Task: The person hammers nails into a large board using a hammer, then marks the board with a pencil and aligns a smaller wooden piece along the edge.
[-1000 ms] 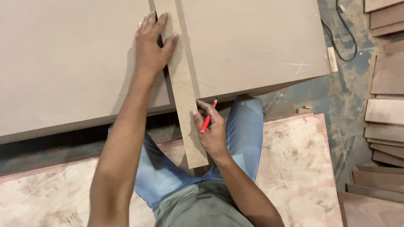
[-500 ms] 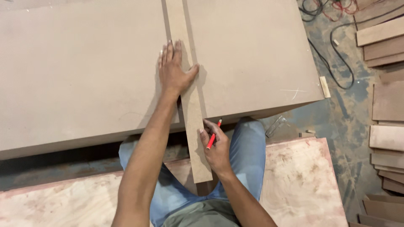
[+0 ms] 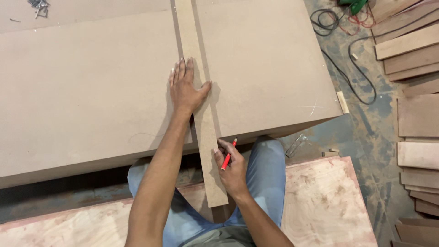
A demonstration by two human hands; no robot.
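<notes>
A long narrow brown board strip [image 3: 192,41] lies lengthwise across a big flat fibreboard sheet [image 3: 91,91] and overhangs its near edge toward me. My left hand [image 3: 185,89] presses flat on the strip and the sheet, fingers spread. My right hand [image 3: 231,167] holds a red pencil [image 3: 228,155] and rests against the right edge of the strip's overhanging end, just below the sheet's edge.
I sit on a pale plywood panel [image 3: 329,201], legs in blue jeans. Cut wooden boards [image 3: 411,59] are stacked at the right. Black cables [image 3: 347,68] trail on the concrete floor. A small pile of screws [image 3: 39,5] lies at the sheet's far left.
The view has shifted, so the sheet and strip sit lower in frame. My left hand has slid nearer along the strip. My right hand keeps the pencil at the strip's edge.
</notes>
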